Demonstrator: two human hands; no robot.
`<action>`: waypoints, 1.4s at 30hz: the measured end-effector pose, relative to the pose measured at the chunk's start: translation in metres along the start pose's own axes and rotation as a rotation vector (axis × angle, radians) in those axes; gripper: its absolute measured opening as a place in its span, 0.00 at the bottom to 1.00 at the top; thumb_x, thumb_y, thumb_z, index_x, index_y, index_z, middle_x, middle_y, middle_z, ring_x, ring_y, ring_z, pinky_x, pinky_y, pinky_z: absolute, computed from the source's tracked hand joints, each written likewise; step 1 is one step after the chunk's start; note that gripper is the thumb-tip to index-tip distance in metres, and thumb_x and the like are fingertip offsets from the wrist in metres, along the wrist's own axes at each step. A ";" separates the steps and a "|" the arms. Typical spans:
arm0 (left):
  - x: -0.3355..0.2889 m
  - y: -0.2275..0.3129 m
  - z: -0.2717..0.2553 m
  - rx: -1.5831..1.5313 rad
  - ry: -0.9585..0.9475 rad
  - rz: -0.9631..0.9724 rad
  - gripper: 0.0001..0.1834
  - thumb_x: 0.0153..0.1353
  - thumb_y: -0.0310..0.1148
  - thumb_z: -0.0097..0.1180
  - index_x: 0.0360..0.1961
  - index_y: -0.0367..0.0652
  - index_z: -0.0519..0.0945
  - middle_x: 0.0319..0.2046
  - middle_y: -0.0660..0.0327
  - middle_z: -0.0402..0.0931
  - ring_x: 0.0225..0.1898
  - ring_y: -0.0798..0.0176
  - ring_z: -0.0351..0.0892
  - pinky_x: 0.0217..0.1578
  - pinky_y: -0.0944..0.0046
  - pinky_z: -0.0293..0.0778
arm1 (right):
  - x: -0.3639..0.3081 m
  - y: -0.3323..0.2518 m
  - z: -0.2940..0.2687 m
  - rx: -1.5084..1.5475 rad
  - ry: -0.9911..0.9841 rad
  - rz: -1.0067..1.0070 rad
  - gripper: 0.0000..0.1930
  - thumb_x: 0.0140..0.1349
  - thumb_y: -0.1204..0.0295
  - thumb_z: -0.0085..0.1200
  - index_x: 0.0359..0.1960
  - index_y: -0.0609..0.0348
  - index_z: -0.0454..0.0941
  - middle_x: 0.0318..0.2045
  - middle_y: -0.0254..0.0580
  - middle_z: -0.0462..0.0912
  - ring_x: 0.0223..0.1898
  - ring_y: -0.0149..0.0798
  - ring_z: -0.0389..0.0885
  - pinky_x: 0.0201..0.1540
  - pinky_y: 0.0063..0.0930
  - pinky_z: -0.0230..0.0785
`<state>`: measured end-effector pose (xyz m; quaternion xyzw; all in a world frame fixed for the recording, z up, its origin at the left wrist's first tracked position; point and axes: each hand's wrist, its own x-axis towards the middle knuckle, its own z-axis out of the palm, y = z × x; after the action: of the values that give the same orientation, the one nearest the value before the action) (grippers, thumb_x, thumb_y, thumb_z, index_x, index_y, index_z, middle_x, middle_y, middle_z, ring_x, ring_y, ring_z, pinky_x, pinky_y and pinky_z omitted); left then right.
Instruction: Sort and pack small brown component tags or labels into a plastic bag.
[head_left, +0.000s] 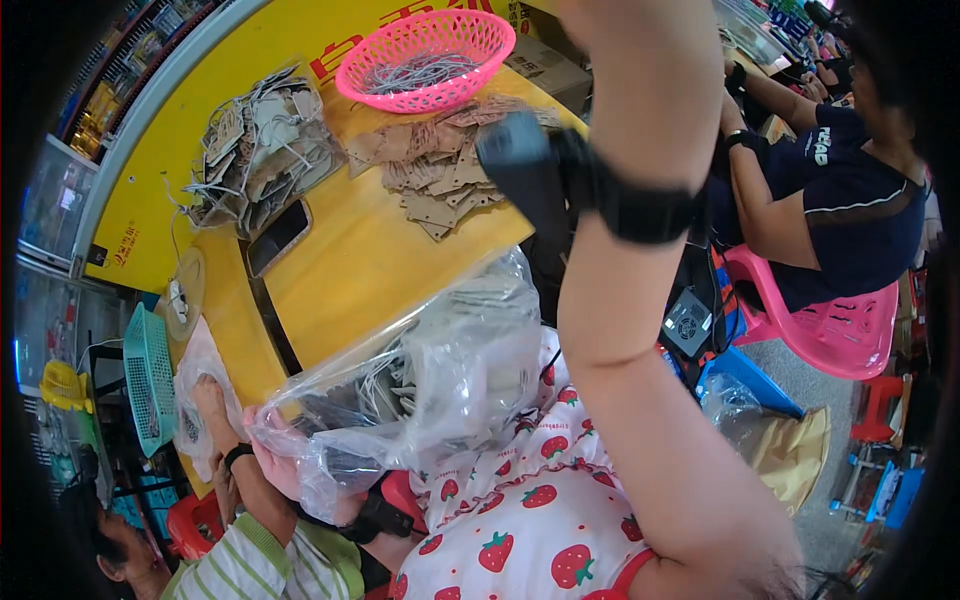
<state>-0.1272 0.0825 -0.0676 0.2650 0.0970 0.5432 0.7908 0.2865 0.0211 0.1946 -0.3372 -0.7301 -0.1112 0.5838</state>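
Observation:
My left hand (281, 462) grips the edge of a clear plastic bag (465, 365), its fingers partly covered by the film. Inside the bag, which rests against my lap and the table's near edge, lie several tags with pale strings (390, 385). My right forearm (655, 110) rises across the picture and leaves it at the top, so the hand is out of sight. A dark strap with a blurred device (530, 150) is on that arm. Brown card tags (440, 180) lie in a heap on the yellow table (385, 270).
A pink basket (425, 97) at the back holds grey strings. Strung tags (265, 150) pile up beside a phone (279, 238). At the lower left a person in a striped top (240, 560) handles white plastic; another person (850, 210) sits right on a pink chair (830, 330).

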 end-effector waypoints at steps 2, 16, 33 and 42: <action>-0.006 0.009 -0.002 -0.045 0.003 0.030 0.10 0.70 0.33 0.36 0.46 0.40 0.62 0.44 0.59 0.63 0.49 0.61 0.67 0.59 0.56 0.65 | -0.021 -0.012 0.026 0.326 0.117 0.141 0.13 0.65 0.68 0.46 0.33 0.67 0.75 0.25 0.40 0.79 0.25 0.27 0.75 0.33 0.20 0.68; 0.036 0.005 0.009 -0.377 -0.013 -0.158 0.07 0.70 0.30 0.32 0.44 0.41 0.61 0.43 0.57 0.61 0.45 0.60 0.67 0.56 0.57 0.68 | -0.148 -0.068 0.103 0.343 0.021 0.591 0.04 0.57 0.79 0.51 0.34 0.61 0.75 0.25 0.40 0.77 0.26 0.40 0.78 0.30 0.28 0.70; 0.036 -0.006 0.004 -0.197 -0.078 -0.251 0.09 0.68 0.34 0.40 0.44 0.41 0.63 0.39 0.59 0.63 0.42 0.64 0.67 0.46 0.62 0.70 | -0.109 0.026 -0.016 0.869 -0.069 0.690 0.10 0.67 0.69 0.42 0.38 0.65 0.70 0.22 0.38 0.73 0.23 0.28 0.69 0.31 0.21 0.61; 0.052 -0.020 0.029 0.358 -0.177 -0.251 0.09 0.67 0.35 0.43 0.43 0.41 0.65 0.36 0.61 0.64 0.39 0.67 0.67 0.43 0.66 0.68 | -0.102 0.042 -0.021 1.012 0.078 0.718 0.12 0.67 0.70 0.43 0.42 0.67 0.73 0.26 0.40 0.76 0.28 0.30 0.72 0.37 0.22 0.63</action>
<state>-0.0774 0.1151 -0.0465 0.4336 0.1543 0.3894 0.7979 0.3387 0.0041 0.0964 -0.2389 -0.5115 0.4398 0.6985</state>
